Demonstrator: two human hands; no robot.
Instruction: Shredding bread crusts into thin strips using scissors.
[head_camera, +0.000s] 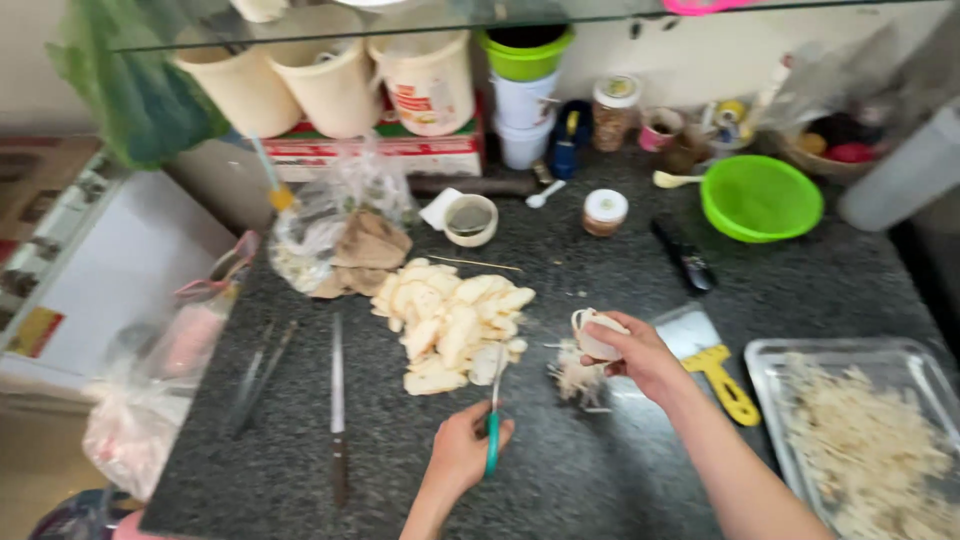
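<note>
My left hand (462, 447) grips green-handled scissors (494, 415), blades pointing away toward a heap of pale flat slices (450, 320) on the dark granite counter (560, 470). My right hand (640, 355) holds one pale slice (596, 335) above a small pile of thin cut strips (578, 378). To the right, a metal tray (770, 365) is filled with many more shredded strips (870, 445).
A yellow-handled scraper (712, 362) lies by my right wrist. A knife (338, 400) and tongs (255, 378) lie at left, near plastic bags (330, 225). A green bowl (760, 198), jars, cups and buckets line the back. A black-handled tool (685, 257) lies mid-counter.
</note>
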